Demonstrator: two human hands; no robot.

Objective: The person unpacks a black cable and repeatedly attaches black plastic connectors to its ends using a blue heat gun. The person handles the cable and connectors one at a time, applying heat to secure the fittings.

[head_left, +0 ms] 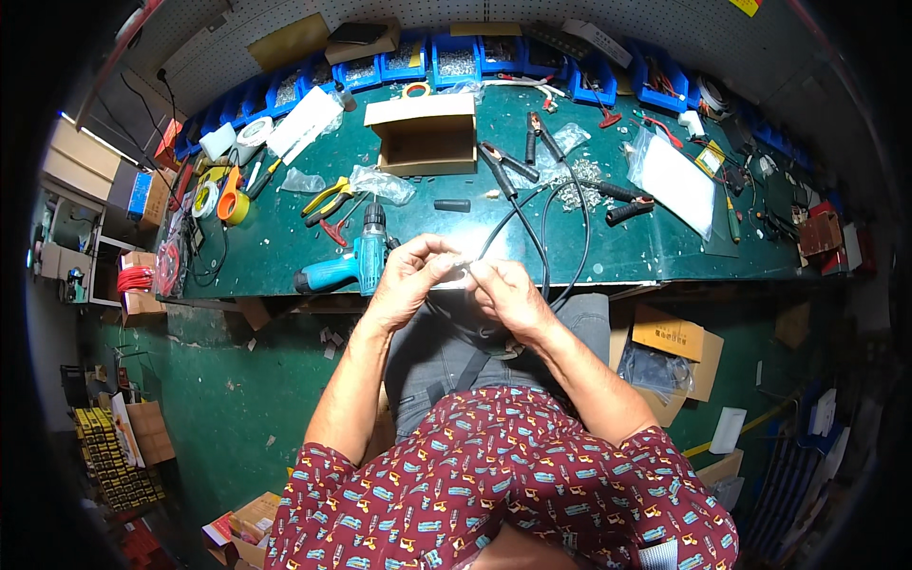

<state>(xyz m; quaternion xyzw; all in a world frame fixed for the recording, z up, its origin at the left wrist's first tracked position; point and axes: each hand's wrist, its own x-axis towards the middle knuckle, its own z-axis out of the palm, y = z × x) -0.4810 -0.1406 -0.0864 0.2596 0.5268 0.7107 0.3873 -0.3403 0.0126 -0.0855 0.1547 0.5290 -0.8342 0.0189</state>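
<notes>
Touching the fingers: black cable

Two hands, one teal drill

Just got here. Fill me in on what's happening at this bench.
A person's left hand and right hand meet at the front edge of the green workbench, fingertips pinched around a small piece too tiny to make out. A black cable curves down toward them, and black clamps lie beyond. A teal drill lies just left of the left hand; an open cardboard box sits farther back.
</notes>
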